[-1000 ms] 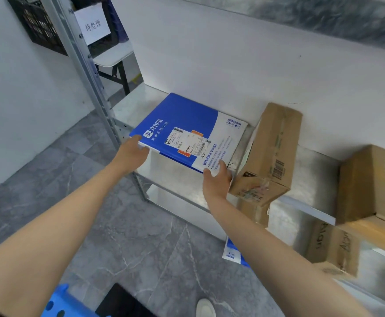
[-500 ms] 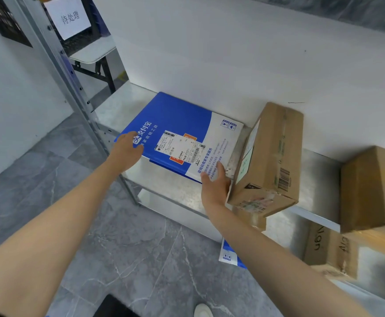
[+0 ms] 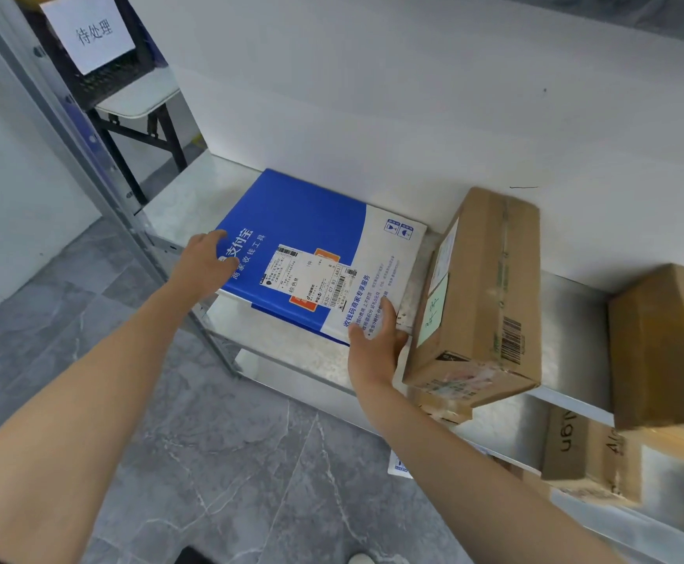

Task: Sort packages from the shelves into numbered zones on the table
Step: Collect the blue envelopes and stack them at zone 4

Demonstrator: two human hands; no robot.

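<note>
Hands (image 3: 206, 262) (image 3: 374, 346) grip flat glossy blue package (image 3: 303, 225).

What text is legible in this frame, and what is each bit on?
"待处理": paper sign on the black crate, top left.
"支付宝" and "商家收钱工具": blue part of the flat blue and white package.
"收钱码商家专享服务": white part of that package.
"830- 07 83" and "A83": shipping label on that package; its smaller print is unreadable.
Green note on the tilted cardboard box: handwriting unclear.

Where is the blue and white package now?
In the head view, the blue and white package lies flat at the shelf's left end, left of a tilted brown box.
</note>
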